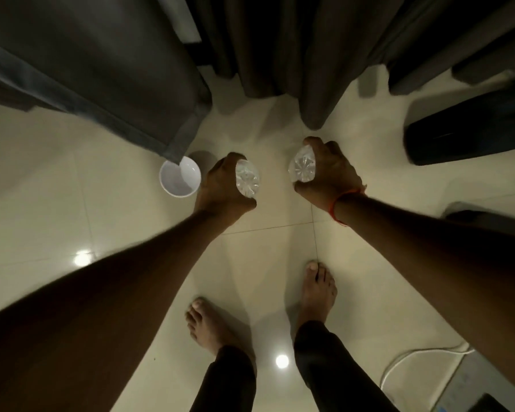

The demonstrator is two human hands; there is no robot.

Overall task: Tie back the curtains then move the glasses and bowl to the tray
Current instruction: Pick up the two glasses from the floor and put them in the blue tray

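My left hand [220, 185] grips a clear cut glass [247, 179], its fingers curled round the side. My right hand [327, 171] grips a second clear glass [302, 168] the same way; a red thread circles that wrist. Both glasses are above the cream tiled floor. A white bowl [179, 178] stands on the floor just left of my left hand, its far rim under the corner of a grey curtain [101, 69]. More dark curtain folds [295, 55] hang straight ahead. No tray is in view.
A dark cylindrical object [470, 132] lies at the right, with another dark object [488, 215] below it. A white cable [414, 361] loops on the floor at the lower right. My bare feet [318, 289] stand on the tiles.
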